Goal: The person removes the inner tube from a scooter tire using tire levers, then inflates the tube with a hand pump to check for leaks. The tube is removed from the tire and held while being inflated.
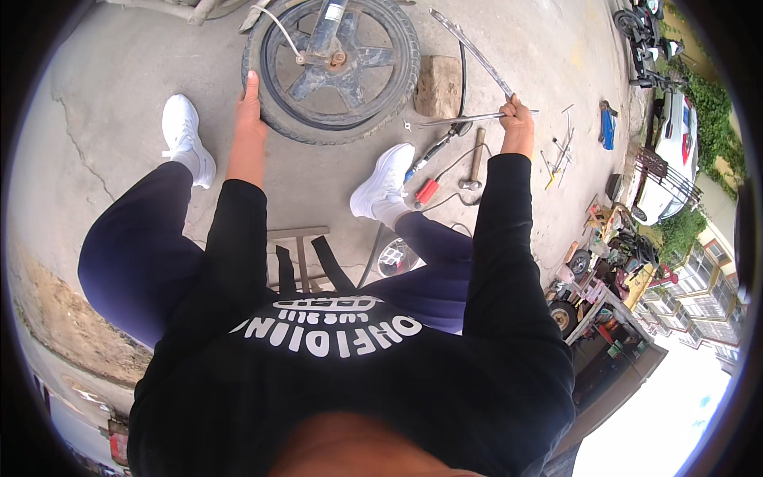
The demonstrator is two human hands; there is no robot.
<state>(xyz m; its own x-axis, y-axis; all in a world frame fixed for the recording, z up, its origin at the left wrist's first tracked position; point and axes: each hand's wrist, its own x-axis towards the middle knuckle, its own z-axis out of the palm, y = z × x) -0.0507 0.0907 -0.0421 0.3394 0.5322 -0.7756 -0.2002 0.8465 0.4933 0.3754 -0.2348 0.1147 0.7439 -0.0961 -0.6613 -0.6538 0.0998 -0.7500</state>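
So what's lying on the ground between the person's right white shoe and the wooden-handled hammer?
In the head view, between the right white shoe and the wooden-handled hammer lies a red-handled tool with a thin dark cable.

The wheel [332, 67] stands on the concrete ground [127, 87] at twelve o'clock. The left hand [251, 103] rests on its nine-o'clock side. The hammer [474, 161] lies at two o'clock, below the right hand [517, 111], which grips a metal bar [477, 118].

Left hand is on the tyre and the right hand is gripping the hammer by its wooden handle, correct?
Not quite. The left hand is on the tyre, but the right hand grips long metal bars; the hammer lies untouched on the ground, as the head view shows.
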